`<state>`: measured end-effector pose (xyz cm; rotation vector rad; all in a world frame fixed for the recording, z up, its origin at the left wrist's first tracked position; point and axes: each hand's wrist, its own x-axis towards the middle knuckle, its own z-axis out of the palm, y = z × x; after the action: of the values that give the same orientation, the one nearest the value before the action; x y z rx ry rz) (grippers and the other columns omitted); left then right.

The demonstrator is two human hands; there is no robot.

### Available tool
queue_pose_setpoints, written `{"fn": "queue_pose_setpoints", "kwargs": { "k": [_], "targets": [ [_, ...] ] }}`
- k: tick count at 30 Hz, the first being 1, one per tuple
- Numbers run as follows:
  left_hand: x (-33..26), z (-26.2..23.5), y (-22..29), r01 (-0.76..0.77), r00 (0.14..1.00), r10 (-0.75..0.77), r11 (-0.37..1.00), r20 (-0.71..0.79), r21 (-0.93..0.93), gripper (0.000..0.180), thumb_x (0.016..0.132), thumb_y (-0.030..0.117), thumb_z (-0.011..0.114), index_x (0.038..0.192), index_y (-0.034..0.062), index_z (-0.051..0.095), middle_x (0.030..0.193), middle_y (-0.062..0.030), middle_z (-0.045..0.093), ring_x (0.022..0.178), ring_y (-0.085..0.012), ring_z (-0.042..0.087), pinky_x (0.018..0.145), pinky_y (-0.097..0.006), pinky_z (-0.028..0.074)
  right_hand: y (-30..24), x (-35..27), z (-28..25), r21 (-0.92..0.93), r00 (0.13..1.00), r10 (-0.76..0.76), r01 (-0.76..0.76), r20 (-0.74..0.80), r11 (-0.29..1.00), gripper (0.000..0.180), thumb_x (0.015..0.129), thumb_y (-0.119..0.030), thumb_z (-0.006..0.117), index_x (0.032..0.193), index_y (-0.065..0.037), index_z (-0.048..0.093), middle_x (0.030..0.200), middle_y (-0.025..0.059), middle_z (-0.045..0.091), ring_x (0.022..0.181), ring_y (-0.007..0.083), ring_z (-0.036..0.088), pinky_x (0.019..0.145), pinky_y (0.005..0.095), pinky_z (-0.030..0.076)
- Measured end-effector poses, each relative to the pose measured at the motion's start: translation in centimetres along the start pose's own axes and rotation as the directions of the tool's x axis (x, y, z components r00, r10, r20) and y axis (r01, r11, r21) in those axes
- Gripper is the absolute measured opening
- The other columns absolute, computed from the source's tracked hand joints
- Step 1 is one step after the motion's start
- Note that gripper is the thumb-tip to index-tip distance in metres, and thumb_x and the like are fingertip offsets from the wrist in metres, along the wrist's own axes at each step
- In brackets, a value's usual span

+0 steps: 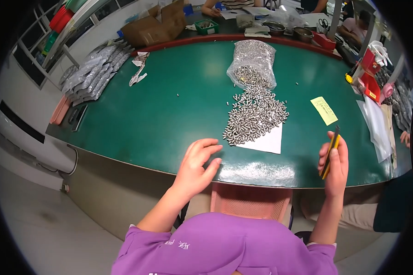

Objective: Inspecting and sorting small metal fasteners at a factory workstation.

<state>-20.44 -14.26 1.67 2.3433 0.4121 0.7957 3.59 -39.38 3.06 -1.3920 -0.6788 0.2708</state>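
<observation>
My left hand (pixel 196 166) rests on the near edge of the green table (pixel 160 114), fingers spread, holding nothing. My right hand (pixel 335 166) is raised at the table's near right edge and grips a yellow and black utility knife (pixel 330 151) upright. Between the hands, further in, a heap of small silver metal pins (pixel 256 117) lies partly on a white sheet of paper (pixel 267 143). Behind the heap sits a clear plastic bag (pixel 252 62) holding more of the pins.
A yellow slip (pixel 324 110) lies right of the heap. Filled clear bags (pixel 92 73) are stacked at the left end, cardboard boxes (pixel 156 25) at the back. Red tools and white sheets (pixel 371 91) crowd the right end. Other people sit at the far side and at my right.
</observation>
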Motion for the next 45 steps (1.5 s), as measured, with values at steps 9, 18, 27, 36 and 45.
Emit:
{"fn": "queue_pose_setpoints", "kwargs": {
  "k": [9, 18, 27, 36, 45],
  "targets": [
    [0.5, 0.5, -0.7, -0.035, 0.995, 0.045, 0.994, -0.089, 0.104, 0.026, 0.08, 0.002, 0.07, 0.106, 0.0035, 0.067, 0.111, -0.0125, 0.063, 0.102, -0.0316, 0.059, 0.089, -0.039, 0.048, 2.4, -1.1, 0.0, -0.12, 0.99, -0.008, -0.008, -0.139, 0.993, 0.041, 0.107, -0.026, 0.042, 0.142, -0.006, 0.045, 0.078, -0.0008, 0.055, 0.061, 0.0019, 0.043, 0.054, 0.0159, 0.037],
    [3.9, 1.5, 0.6, 0.112, 0.992, -0.119, 0.981, 0.03, 0.159, 0.012, 0.078, 0.005, 0.072, 0.089, 0.0043, 0.066, 0.094, -0.0085, 0.061, 0.093, -0.029, 0.06, 0.081, -0.038, 0.05, 2.6, -1.1, 0.4, -0.224, 0.993, -0.02, -0.008, -0.119, 0.975, 0.04, 0.104, -0.017, 0.048, 0.14, -0.002, 0.046, 0.081, 0.0011, 0.058, 0.066, 0.003, 0.049, 0.058, 0.0177, 0.041],
    [4.4, 2.4, 0.8, 0.086, 0.994, -0.097, 0.975, 0.047, 0.207, 0.01, 0.078, 0.004, 0.073, 0.086, 0.0049, 0.066, 0.091, -0.0075, 0.06, 0.089, -0.0284, 0.06, 0.076, -0.04, 0.05, 2.2, -1.3, 0.5, -0.254, 0.997, 0.001, -0.022, -0.083, 0.967, 0.039, 0.102, -0.014, 0.051, 0.139, -0.001, 0.047, 0.08, 0.0012, 0.058, 0.07, 0.0047, 0.051, 0.06, 0.0196, 0.042],
    [4.5, 2.4, 0.7, 0.173, 0.98, -0.189, 0.964, 0.06, 0.203, 0.007, 0.079, 0.005, 0.072, 0.083, 0.0039, 0.066, 0.085, -0.0083, 0.06, 0.087, -0.0262, 0.061, 0.076, -0.038, 0.05, -1.3, -1.4, 5.1, -0.711, 0.94, -0.179, 0.337, 0.29, 0.617, 0.044, 0.086, -0.009, 0.065, 0.129, -0.015, 0.061, 0.087, 0.0109, 0.067, 0.076, 0.0301, 0.065, 0.069, 0.0396, 0.053],
    [4.8, 3.1, -1.3, -0.027, 0.998, 0.035, 0.989, -0.056, 0.144, 0.01, 0.086, 0.003, 0.066, 0.093, 0.0035, 0.059, 0.125, -0.0199, 0.056, 0.12, -0.0361, 0.053, 0.097, -0.042, 0.046, -1.4, 1.2, 7.5, -0.764, 0.922, -0.271, 0.382, 0.276, 0.52, 0.028, 0.085, -0.009, 0.066, 0.112, -0.007, 0.06, 0.086, 0.012, 0.061, 0.081, 0.0327, 0.062, 0.072, 0.0433, 0.051]
  ]
}}
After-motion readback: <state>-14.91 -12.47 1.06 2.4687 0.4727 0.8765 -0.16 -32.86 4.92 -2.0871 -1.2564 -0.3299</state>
